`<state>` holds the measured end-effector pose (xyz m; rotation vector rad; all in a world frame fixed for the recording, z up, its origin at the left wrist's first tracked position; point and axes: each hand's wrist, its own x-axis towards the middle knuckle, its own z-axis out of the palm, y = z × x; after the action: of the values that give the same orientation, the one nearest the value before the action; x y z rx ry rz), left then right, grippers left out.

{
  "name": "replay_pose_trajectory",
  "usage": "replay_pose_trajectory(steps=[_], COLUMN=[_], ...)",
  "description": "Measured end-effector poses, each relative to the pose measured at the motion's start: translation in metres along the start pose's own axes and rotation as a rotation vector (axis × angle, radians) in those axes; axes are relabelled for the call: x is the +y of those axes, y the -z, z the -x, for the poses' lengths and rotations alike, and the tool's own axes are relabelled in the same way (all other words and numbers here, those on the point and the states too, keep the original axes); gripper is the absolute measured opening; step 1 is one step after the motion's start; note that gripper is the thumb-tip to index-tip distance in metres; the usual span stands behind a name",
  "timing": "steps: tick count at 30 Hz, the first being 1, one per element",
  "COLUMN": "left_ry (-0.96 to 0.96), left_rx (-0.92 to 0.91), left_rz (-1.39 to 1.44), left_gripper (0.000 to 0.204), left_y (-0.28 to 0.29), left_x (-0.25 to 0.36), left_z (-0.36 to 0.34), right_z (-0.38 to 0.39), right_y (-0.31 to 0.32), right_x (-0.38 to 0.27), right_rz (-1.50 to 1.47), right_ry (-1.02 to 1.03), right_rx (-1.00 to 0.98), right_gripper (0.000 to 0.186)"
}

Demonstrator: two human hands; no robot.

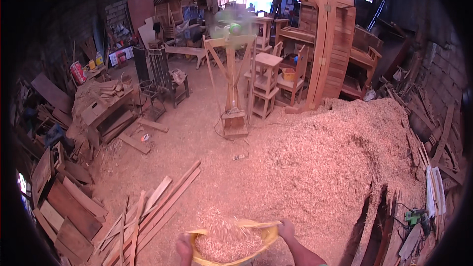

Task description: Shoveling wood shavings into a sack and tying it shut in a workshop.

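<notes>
My left hand (pixel 184 247) and my right hand (pixel 286 229) are closed on opposite sides of the rim of a yellow sack (pixel 270 235), whose mouth is stretched wide between them. Wood shavings (pixel 229 249) fill the sack near its top. A loose clump of shavings (pixel 219 221) is in the air over the far part of the mouth, blurred by motion. The sack's lower part is out of the picture. To the right of my right hand rises a large heap of wood shavings (pixel 325 157).
Long wooden strips (pixel 162 204) lie left of the sack. Dark boards (pixel 379 226) and a green power tool (pixel 416 216) are at the lower right. Ahead stands a fan with blurred blades (pixel 234 29) on a wooden stand (pixel 231 79), beside chairs (pixel 294 79) and a tall louvred panel (pixel 340 49).
</notes>
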<state>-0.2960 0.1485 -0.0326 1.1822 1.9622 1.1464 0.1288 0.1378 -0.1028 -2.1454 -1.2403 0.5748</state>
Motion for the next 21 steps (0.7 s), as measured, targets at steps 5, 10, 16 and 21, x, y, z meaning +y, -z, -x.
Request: replay_pose_trajectory(steps=[5, 10, 16, 21], left_ry=[-0.142, 0.298, 0.239, 0.045], left_rx=[0.033, -0.035, -0.033, 0.017], left_rz=[-0.486, -0.331, -0.042, 0.087], left_gripper=[0.042, 0.051, 0.047, 0.043], left_y=[-0.016, -0.057, -0.027, 0.057], left_x=[-0.090, -0.161, -0.087, 0.017], left_z=[0.051, 0.079, 0.046, 0.016], right_z=[0.038, 0.057, 0.028, 0.037], right_y=[0.001, -0.023, -0.028, 0.026], right_x=[0.055, 0.047, -0.012, -0.072], right_rz=[-0.032, -0.548, -0.965, -1.067], right_ry=[-0.066, -0.284, -0.721, -0.807], right_rx=[-0.057, -0.043, -0.062, -0.152], right_gripper=[0.025, 0.026, 0.026, 0.023])
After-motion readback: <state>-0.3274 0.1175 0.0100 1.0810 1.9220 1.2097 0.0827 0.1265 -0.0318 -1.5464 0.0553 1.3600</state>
